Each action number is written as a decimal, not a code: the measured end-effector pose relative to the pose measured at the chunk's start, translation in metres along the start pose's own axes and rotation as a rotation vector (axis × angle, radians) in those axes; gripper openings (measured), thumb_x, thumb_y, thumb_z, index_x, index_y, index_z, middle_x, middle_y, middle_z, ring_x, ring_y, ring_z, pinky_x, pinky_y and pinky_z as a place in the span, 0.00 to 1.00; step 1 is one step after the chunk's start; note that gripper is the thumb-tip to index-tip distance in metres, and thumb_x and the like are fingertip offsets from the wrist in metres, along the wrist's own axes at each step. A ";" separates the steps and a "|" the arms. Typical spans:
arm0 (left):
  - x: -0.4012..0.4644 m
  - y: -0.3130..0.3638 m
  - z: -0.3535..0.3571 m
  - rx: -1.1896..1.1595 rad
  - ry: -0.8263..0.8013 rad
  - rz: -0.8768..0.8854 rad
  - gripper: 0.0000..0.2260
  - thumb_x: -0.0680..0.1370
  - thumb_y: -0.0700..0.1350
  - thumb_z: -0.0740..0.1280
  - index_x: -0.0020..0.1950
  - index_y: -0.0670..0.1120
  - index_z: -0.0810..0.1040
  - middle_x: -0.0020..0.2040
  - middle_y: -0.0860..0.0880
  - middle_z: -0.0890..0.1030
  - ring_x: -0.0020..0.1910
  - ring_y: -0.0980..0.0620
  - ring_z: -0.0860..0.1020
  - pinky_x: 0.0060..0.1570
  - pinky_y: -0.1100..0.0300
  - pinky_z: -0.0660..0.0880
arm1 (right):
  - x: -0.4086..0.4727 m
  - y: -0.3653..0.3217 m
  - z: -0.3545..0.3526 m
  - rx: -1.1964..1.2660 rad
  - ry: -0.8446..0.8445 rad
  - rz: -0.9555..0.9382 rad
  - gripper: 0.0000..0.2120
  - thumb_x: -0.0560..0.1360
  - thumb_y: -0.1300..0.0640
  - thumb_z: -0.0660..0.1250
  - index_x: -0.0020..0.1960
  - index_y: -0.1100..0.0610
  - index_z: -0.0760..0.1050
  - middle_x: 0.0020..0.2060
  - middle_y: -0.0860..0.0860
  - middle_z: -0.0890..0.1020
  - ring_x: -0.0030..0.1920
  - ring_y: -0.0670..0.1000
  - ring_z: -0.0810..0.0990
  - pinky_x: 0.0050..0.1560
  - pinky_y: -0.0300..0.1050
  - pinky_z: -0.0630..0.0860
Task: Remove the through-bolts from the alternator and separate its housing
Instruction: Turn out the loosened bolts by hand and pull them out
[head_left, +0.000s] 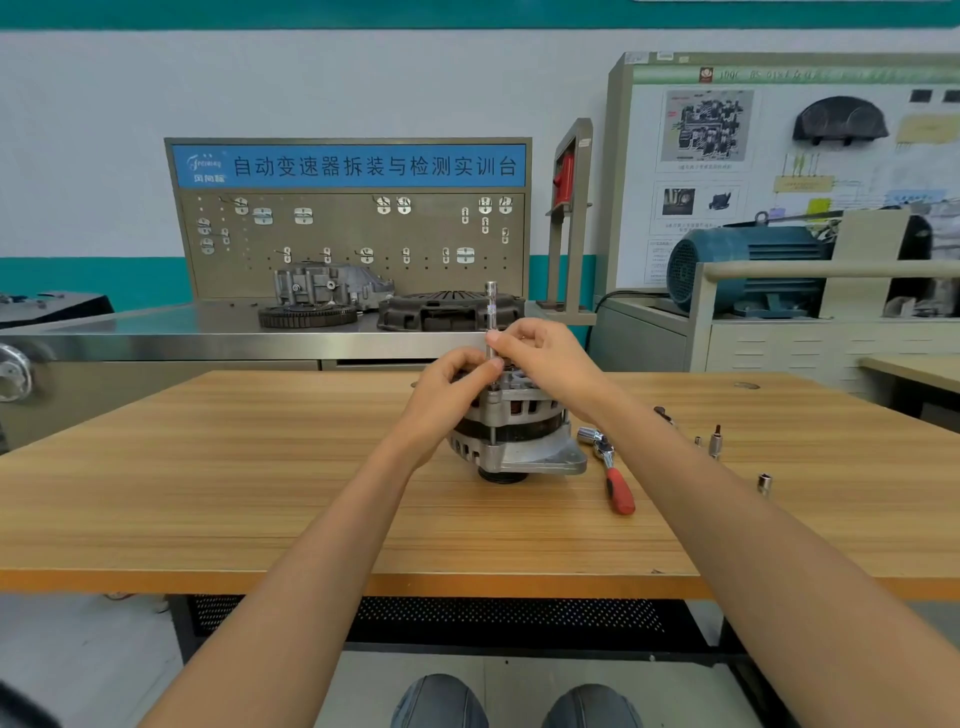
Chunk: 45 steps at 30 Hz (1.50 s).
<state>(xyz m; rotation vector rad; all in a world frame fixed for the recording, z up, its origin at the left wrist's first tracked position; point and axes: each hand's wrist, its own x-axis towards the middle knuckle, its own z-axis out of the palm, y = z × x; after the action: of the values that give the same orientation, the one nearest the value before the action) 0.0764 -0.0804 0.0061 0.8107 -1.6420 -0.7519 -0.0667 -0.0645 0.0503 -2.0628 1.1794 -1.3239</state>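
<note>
An alternator (511, 434) stands upright at the centre of a wooden worktop (208, 467). A slim extension bar (491, 322) rises vertically from its top edge. The left hand (452, 387) pinches the bar low down; the right hand (540, 353) curls its fingers round it just above. At the alternator's three o'clock lies a red-handled ratchet (613, 470), with loose sockets (716, 442) farther out.

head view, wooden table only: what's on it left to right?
Alternator, with both hands at the upright extension bar on top → red-handled ratchet → two small bits standing upright → lone socket near the right edge.
</note>
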 end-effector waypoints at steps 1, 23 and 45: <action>0.001 0.001 -0.002 -0.019 -0.020 -0.016 0.07 0.79 0.48 0.65 0.44 0.55 0.81 0.42 0.59 0.83 0.44 0.64 0.78 0.46 0.67 0.71 | 0.000 0.000 -0.001 -0.003 -0.009 -0.003 0.08 0.78 0.50 0.63 0.45 0.53 0.76 0.47 0.52 0.82 0.51 0.47 0.79 0.47 0.36 0.71; -0.001 0.004 0.001 0.003 -0.002 -0.005 0.05 0.77 0.50 0.68 0.45 0.51 0.81 0.40 0.57 0.82 0.41 0.65 0.77 0.40 0.71 0.72 | 0.000 0.004 -0.002 0.013 -0.016 -0.033 0.07 0.78 0.49 0.63 0.43 0.50 0.76 0.40 0.44 0.79 0.45 0.41 0.78 0.46 0.37 0.71; 0.002 0.011 -0.004 -0.038 -0.062 -0.118 0.06 0.78 0.53 0.66 0.45 0.57 0.83 0.50 0.54 0.84 0.54 0.57 0.79 0.56 0.60 0.71 | 0.000 0.006 -0.001 0.046 0.024 -0.045 0.06 0.78 0.52 0.63 0.50 0.51 0.78 0.43 0.43 0.81 0.47 0.39 0.78 0.45 0.32 0.70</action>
<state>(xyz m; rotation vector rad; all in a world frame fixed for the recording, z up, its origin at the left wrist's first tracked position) 0.0790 -0.0760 0.0169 0.8712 -1.6408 -0.8965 -0.0699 -0.0674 0.0463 -2.0574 1.1082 -1.3873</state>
